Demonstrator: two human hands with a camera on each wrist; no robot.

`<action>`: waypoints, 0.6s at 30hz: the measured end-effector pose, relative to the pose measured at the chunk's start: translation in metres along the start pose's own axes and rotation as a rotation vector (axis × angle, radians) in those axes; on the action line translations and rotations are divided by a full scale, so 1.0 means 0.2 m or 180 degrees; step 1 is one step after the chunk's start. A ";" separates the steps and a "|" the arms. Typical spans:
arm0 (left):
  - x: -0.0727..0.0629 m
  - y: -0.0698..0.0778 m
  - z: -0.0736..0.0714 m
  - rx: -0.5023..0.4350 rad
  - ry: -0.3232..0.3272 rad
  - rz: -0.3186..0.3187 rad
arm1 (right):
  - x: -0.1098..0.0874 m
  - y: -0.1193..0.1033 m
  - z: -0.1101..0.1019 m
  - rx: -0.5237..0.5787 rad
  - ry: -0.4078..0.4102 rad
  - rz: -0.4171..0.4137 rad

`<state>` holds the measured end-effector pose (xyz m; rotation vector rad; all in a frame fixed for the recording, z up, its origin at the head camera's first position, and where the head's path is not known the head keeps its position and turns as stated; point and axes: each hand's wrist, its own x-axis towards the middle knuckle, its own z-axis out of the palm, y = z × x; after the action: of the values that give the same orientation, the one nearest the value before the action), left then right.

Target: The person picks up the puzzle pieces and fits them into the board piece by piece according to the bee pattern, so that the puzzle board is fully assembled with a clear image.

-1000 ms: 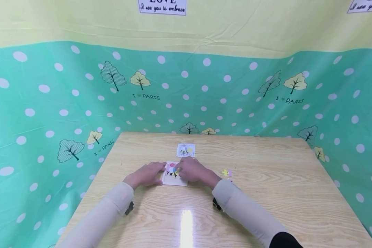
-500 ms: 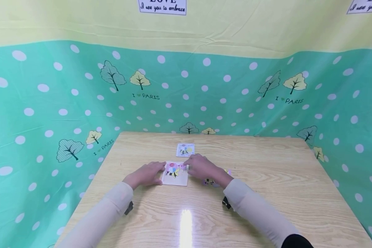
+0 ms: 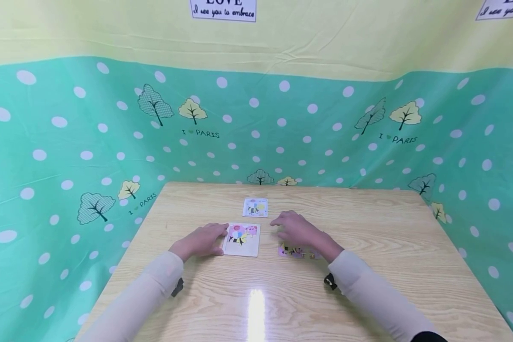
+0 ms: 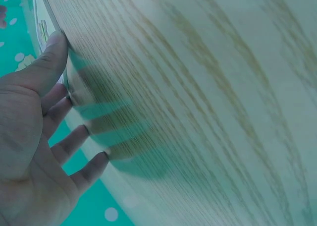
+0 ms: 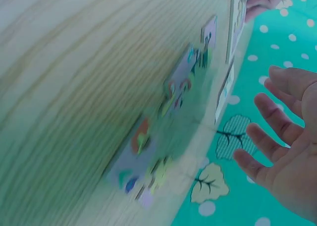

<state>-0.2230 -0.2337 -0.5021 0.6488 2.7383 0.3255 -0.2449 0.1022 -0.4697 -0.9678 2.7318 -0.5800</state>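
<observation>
My left hand (image 3: 201, 239) rests at the left edge of a white puzzle board (image 3: 244, 249), fingertips and thumb right at its side. Joined jigsaw pieces showing part of a bee, pink and a red circle fill the board's upper part; its lower part is plain white. In the left wrist view the fingers (image 4: 74, 144) are spread and slightly bent. Right of the board, my right hand (image 3: 297, 229) hovers with loose fingers and nothing in them. Beneath it lie several loose puzzle pieces (image 3: 298, 252), partly hidden by the hand; the right wrist view shows these pieces (image 5: 132, 149) blurred.
Behind the board lies a small picture card (image 3: 255, 207) with a similar bee picture. The wooden table (image 3: 367, 266) reaches to a green dotted curtain (image 3: 316, 128) at the back and both sides. A bright light reflection lies on the near tabletop.
My right hand has moved off the board to the right, over the loose pieces. A pink piece now shows at the board's upper right corner. The left hand has stayed in place.
</observation>
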 end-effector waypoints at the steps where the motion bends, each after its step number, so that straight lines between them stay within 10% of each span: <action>1: 0.00 0.00 0.00 -0.0005 0.0007 0.0000 | -0.01 0.01 -0.01 -0.0021 0.0014 -0.0002; 18: 0.01 -0.02 0.02 0.0040 0.0012 0.0015 | -0.23 0.26 -0.01 -0.0231 0.0110 0.0066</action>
<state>-0.2250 -0.2350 -0.5068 0.6585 2.7448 0.3112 -0.2397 0.1689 -0.4878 -0.9532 2.8079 -0.5019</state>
